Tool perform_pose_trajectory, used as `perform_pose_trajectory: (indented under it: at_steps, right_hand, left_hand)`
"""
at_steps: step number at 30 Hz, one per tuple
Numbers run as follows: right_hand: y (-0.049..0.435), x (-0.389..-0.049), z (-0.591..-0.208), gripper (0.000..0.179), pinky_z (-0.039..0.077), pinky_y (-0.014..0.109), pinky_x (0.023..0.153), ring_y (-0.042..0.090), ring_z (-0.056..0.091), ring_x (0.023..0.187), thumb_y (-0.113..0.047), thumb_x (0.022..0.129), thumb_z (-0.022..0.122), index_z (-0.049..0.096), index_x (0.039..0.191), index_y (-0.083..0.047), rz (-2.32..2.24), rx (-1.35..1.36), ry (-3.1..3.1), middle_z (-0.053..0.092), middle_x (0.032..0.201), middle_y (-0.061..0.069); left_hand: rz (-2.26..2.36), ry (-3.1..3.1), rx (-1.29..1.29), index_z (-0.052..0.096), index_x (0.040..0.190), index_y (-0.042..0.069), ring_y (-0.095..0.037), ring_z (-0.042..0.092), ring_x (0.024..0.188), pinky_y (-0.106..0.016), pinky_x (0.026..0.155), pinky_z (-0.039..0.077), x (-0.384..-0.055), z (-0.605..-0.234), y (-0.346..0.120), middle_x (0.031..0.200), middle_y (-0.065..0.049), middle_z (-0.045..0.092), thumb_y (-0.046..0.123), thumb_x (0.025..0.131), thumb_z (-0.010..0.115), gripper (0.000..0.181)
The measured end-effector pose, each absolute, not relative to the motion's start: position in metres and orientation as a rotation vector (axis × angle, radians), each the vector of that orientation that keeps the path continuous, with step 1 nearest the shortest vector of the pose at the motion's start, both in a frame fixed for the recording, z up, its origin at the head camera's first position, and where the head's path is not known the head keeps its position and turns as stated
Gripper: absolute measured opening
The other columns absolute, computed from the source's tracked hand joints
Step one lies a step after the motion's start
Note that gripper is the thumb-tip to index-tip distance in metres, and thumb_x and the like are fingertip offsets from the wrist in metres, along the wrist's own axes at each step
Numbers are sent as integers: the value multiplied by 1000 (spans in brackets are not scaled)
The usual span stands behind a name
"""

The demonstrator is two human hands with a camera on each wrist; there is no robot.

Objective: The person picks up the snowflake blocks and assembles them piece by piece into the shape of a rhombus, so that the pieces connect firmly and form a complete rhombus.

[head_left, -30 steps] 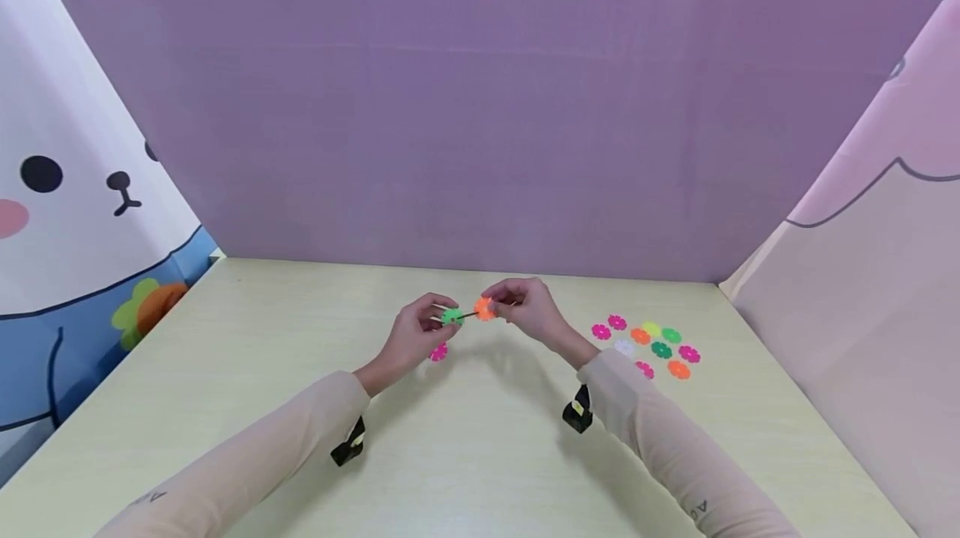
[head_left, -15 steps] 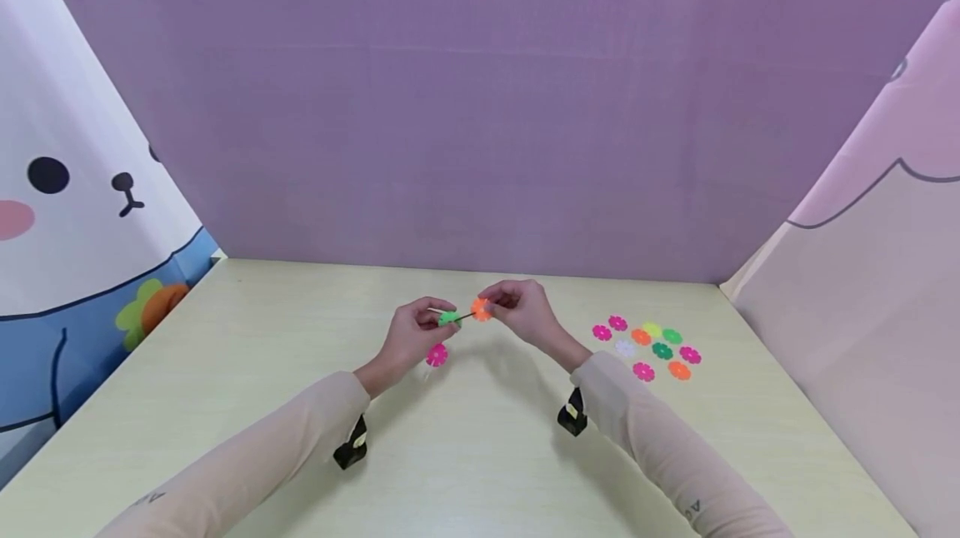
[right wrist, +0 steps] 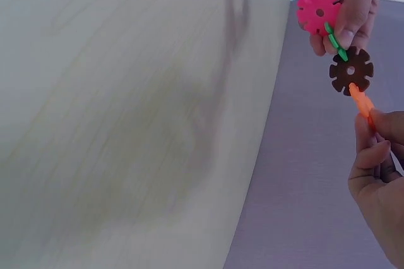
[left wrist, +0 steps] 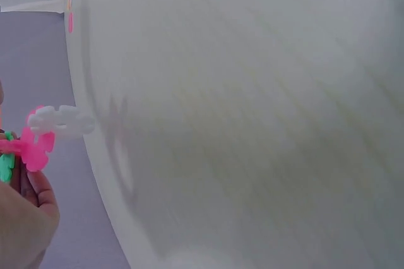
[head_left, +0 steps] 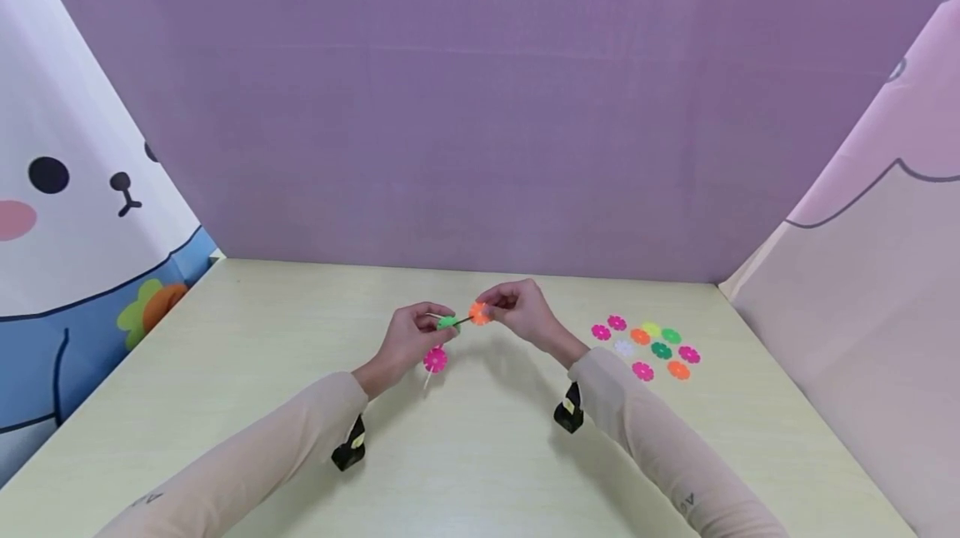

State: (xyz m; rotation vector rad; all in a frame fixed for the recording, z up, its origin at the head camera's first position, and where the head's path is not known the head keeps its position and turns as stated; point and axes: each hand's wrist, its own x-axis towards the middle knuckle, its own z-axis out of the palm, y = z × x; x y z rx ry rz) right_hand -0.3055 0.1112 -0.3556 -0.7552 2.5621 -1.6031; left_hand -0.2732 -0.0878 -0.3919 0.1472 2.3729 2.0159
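My left hand grips a chain of slotted snowflake discs by its green disc. A pink disc hangs below those fingers, and beyond it a white disc shows in the left wrist view. From the green disc a brown disc reaches toward my right hand; in the head view it appears edge-on as a dark line. Thumb and fingers of the right hand pinch an orange disc, whose edge meets the brown disc's rim. Both hands are raised over the table.
Several loose snowflake discs in pink, orange, yellow, green and white lie at the right of the pale table, among them a dark green disc. A purple panel stands behind the table, with printed cloths at both sides.
Both hands have shifted slightly left and down with the discs. The chain has turned in the left hand, so the pink disc and the white disc's edge show more below it.
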Motion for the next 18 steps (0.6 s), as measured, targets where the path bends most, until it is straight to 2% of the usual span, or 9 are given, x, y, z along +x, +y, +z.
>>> perform_pose_trajectory:
  at_steps: [2, 5, 9, 12, 18]
  right_hand:
    - [111, -306, -356, 16, 53, 37, 67, 18, 60, 70, 4, 81, 63, 68, 96, 4, -1610, -753, 2547, 68, 89, 21]
    - [111, -307, -354, 17, 52, 27, 64, 20, 60, 71, 4, 82, 61, 67, 98, 6, -1613, -747, 2523, 67, 91, 24]
    - [109, -299, -343, 18, 48, 18, 61, 31, 61, 76, 7, 82, 59, 65, 99, 11, -1607, -754, 2502, 65, 92, 28]
    - [108, -291, -336, 17, 47, 16, 60, 38, 60, 78, 8, 82, 58, 64, 98, 12, -1602, -755, 2504, 64, 91, 29]
    - [107, -288, -333, 17, 47, 18, 59, 38, 59, 78, 9, 82, 57, 64, 98, 12, -1613, -747, 2509, 64, 90, 28]
  left_hand:
    - [2017, 2376, 147, 64, 101, 4, -7, 38, 49, -18, 43, 29, -274, -393, -88, 72, -4, 68, 6, 77, 71, 26]
    - [2018, 2375, 148, 64, 102, 4, -7, 37, 48, -18, 42, 29, -275, -394, -88, 75, -5, 68, 6, 77, 71, 26]
    - [2015, 2373, 158, 63, 105, 1, -7, 35, 48, -18, 42, 28, -274, -392, -88, 78, -11, 68, 6, 78, 70, 28]
    - [2011, 2380, 172, 62, 105, 0, -7, 35, 48, -18, 42, 28, -273, -392, -88, 81, -17, 68, 6, 78, 70, 29]
    - [2010, 2379, 172, 63, 104, 0, -7, 38, 50, -18, 43, 29, -273, -391, -88, 85, -19, 68, 7, 78, 70, 28]
